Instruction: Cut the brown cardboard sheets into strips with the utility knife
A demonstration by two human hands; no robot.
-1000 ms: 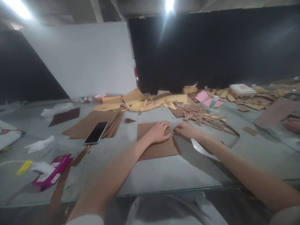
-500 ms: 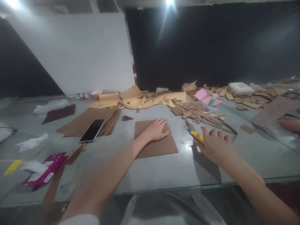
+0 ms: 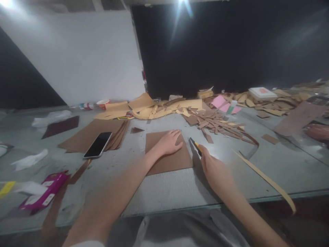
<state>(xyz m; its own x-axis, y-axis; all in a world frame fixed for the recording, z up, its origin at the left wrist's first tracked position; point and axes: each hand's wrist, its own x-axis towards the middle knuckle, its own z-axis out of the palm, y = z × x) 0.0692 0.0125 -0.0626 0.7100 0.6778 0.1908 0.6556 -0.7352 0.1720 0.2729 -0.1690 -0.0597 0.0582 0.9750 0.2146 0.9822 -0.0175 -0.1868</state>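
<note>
My left hand (image 3: pixel 171 142) lies flat with fingers spread on a brown sheet of leather-like board (image 3: pixel 168 164), pressing it against the table. Just off the sheet's right edge, my right hand (image 3: pixel 212 166) is closed round a yellow and black utility knife (image 3: pixel 197 147). The knife's tip points up and to the left, near the sheet's upper right corner. Whether the blade touches anything I cannot tell. A thin tan strip (image 3: pixel 267 178) lies right of my right hand, its lower end reaching past the table's front edge.
A phone (image 3: pixel 97 144) rests on stacked brown sheets (image 3: pixel 74 137) at left. Nearer stands a purple tissue pack (image 3: pixel 47 192). Brown offcut strips (image 3: pixel 218 123) heap behind my right hand, with pink paper (image 3: pixel 219 102) and a white box (image 3: pixel 262 93) farther back.
My right hand has moved left with the knife, closer to the sheet's right edge. The tan strip now shows to its right. My left hand stays on the sheet.
</note>
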